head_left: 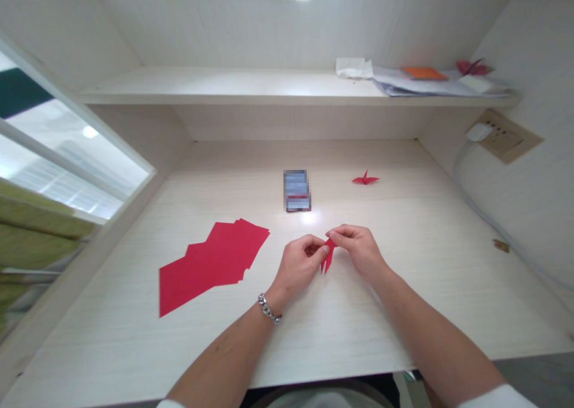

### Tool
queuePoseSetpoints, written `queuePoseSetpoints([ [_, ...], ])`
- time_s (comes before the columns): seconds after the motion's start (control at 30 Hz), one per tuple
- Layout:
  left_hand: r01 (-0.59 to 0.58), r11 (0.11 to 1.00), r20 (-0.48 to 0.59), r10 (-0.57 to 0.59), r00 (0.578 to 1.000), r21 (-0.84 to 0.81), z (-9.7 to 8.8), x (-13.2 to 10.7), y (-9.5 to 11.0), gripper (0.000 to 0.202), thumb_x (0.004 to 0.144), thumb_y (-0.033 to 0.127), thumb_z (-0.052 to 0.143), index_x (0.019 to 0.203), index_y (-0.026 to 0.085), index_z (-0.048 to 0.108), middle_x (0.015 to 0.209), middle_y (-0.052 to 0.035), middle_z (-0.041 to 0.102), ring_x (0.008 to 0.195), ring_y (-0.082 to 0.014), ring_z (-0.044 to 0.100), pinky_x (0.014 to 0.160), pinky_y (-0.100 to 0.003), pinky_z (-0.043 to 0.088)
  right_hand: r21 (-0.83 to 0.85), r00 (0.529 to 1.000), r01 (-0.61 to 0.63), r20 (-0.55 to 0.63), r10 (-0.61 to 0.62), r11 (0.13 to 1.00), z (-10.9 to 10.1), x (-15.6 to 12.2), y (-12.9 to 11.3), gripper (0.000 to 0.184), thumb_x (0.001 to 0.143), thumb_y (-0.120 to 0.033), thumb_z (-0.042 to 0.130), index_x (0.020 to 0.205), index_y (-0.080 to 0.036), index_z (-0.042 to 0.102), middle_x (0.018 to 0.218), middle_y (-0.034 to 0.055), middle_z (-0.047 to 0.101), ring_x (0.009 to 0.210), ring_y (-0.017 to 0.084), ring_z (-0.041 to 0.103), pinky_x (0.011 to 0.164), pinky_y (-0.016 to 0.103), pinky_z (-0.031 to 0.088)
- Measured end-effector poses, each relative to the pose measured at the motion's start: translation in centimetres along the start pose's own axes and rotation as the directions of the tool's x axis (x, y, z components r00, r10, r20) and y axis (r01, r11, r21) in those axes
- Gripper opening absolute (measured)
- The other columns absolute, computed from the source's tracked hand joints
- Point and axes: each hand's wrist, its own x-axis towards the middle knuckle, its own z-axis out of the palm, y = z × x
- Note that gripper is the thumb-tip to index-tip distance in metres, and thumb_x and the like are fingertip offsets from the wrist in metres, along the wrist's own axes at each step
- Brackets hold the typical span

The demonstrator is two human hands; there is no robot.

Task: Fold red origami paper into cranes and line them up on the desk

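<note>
Between my two hands is a small piece of folded red paper (330, 257), with two narrow points hanging down toward me. My left hand (301, 261) pinches it from the left with thumb and fingers. From the right, my right hand (356, 244) pinches its upper part, the fingertips of both hands close together. The fingers cover much of the fold, so its full shape is hidden. A finished red paper crane (366, 179) sits farther back on the right. To the left, several red paper sheets (213, 255) lie fanned out on the desk.
A phone (296, 191) lies on the pale desk (269, 348) beyond my hands. The shelf (224, 85) above bears papers (390, 84), an orange pad (424, 73) and another red folded paper piece (474, 67). A cable (475, 207) runs down the right wall from a socket (506, 137).
</note>
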Motion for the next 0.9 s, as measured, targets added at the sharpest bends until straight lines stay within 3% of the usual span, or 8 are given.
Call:
queuePoseSetpoints([
  [0.27,0.049,0.996,0.0,-0.049,0.999,-0.073,0.0,0.2,0.1,0.019,0.078,0.033,0.067,0.081,0.014,0.07,0.079,-0.0072,0.072,0.069,-0.0165,0.064,0.063,-0.026,0.05,0.028,0.999,-0.032,0.044,0.031,0.999,0.0,0.4,0.4,0.028,0.076,-0.044,0.068,0.079,-0.017,0.073,0.073,0.0031,0.067,0.069,0.015,0.06,0.07,0.03,0.048],
  [0.5,0.072,0.991,0.012,-0.072,0.997,-0.115,0.0,0.4,0.0,0.02,0.077,0.034,0.069,0.081,0.014,0.071,0.078,-0.0069,0.072,0.069,-0.0162,0.064,0.063,-0.025,0.049,-0.145,0.997,0.071,0.035,-0.067,0.987,-0.2,0.6,0.9,0.027,0.074,-0.042,0.07,0.07,-0.016,0.067,0.065,0.0006,0.062,0.063,0.014,0.055,0.062,0.026,0.044],
  [0.63,0.08,0.987,-0.053,-0.089,0.995,-0.143,-0.3,0.7,0.2,0.021,0.076,0.034,0.07,0.081,0.014,0.071,0.078,-0.0069,0.072,0.068,-0.0155,0.063,0.063,-0.025,0.049,-0.062,0.996,-0.032,0.08,0.037,0.998,0.4,0.2,1.0,0.034,0.073,-0.05,0.069,0.079,-0.017,0.065,0.073,0.0022,0.065,0.067,0.016,0.059,0.064,0.028,0.048],
  [0.77,0.081,0.979,-0.15,-0.11,0.983,-0.187,-0.5,0.9,0.4,0.021,0.074,0.033,0.071,0.081,0.013,0.071,0.075,-0.0062,0.071,0.065,-0.0143,0.062,0.061,-0.024,0.048,-0.137,0.986,-0.074,0.136,0.093,0.988,0.7,0.1,1.2,0.035,0.066,-0.048,0.075,0.075,-0.016,0.063,0.066,0.0011,0.064,0.059,0.013,0.056,0.058,0.026,0.044],
  [0.9,0.118,0.954,-0.087,-0.146,0.985,-0.274,-0.6,0.9,0.4,0.022,0.073,0.033,0.072,0.082,0.012,0.069,0.075,-0.0059,0.07,0.064,-0.0139,0.061,0.058,-0.023,0.047,-0.245,0.986,-0.035,0.151,0.073,0.969,0.1,0.1,1.2,0.029,0.07,-0.043,0.073,0.073,-0.015,0.064,0.062,0.0004,0.063,0.056,0.012,0.053,0.054,0.025,0.041],
])
